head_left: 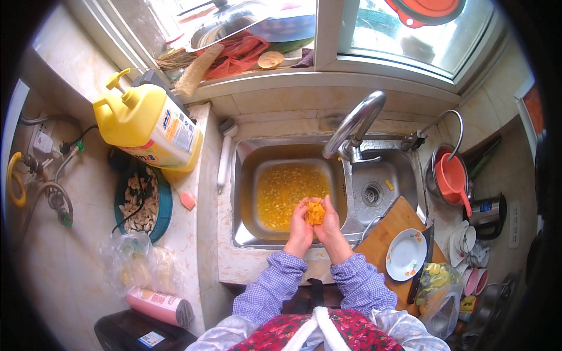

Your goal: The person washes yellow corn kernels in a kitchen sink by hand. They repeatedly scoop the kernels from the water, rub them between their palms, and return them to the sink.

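Note:
My left hand [301,230] and my right hand [328,221] are cupped together over the near right part of the larger steel sink basin [248,197]. Between them they hold a clump of wet orange shreds [315,212], whose kind I cannot tell. Below, the basin holds yellowish water [281,193] with many small pale bits in it. A chrome faucet [360,127] arches over the divider, its spout beyond my hands. In the smaller basin [406,166] an orange-yellow scrap [389,184] lies near the drain.
A wooden cutting board [371,245] at right bears a floral white plate [406,254] and a knife [415,285], beside a plastic bag [439,302]. A red dipper [452,175] rests in a metal bowl. Left stand a yellow pump jug [145,127] and a teal basket [164,210] of garlic cloves.

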The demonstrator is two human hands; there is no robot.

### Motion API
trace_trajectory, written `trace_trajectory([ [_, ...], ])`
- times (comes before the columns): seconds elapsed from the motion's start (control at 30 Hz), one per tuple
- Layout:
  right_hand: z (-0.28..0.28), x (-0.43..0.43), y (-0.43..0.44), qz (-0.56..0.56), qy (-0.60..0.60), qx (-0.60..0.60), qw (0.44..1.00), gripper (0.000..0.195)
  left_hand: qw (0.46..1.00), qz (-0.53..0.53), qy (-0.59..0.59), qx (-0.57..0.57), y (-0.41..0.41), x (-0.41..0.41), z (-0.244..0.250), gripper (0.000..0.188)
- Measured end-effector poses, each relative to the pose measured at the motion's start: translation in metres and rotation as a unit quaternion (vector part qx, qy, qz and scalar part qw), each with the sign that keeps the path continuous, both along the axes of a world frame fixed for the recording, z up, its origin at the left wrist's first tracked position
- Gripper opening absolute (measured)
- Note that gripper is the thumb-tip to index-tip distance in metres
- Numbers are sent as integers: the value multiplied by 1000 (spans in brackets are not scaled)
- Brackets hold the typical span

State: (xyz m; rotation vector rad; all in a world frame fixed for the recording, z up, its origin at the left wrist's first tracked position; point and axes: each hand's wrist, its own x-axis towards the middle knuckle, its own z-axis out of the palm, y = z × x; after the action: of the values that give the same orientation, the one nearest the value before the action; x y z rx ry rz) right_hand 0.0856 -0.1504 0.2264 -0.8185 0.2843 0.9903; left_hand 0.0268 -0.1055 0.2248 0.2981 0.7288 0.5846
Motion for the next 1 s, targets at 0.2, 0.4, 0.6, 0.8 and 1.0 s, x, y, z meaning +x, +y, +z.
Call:
trace_trajectory([
  [0.2,21,-26,0,195,-511,-129,827,50,995,32,-71,-56,18,-4,1,37],
  [0.4,45,2,-7,89,-361,-40,927,31,959,47,-253,-117,29,-3,12,43],
  [0.6,51,16,-2,84,-579,-170,793,23,962,17,-250,-106,27,-1,36,42],
  [0.8,45,25,1,127,-638,-219,727,19,979,-10,-181,-91,23,-5,28,39],
  [1.0,33,40,6,75,-577,-220,783,19,965,38,-222,-134,30,-9,22,38],
])
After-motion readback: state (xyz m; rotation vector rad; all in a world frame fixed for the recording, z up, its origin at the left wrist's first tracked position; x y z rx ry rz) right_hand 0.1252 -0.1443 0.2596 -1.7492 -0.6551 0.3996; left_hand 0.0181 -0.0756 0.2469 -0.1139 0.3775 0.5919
